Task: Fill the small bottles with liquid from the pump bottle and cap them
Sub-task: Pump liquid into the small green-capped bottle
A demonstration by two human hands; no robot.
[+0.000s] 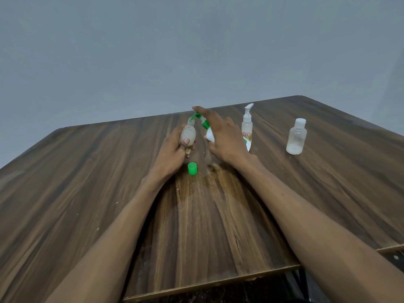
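Observation:
My left hand (173, 149) grips a small clear bottle (188, 134) with pale liquid inside, uncapped and tilted a little. My right hand (225, 136) lies over a white pump bottle with a green pump head (205, 124), fingers on top of the pump. The green spout reaches to the small bottle's mouth. A loose green cap (192, 168) lies on the table just in front of my left hand. Most of the pump bottle's body is hidden behind my right hand.
On the wooden table (87, 182), a slim clear bottle with a white pump (247, 125) stands behind my right hand. A small clear bottle with a white flip cap (296, 137) stands further right. A grey wall rises beyond the far table edge.

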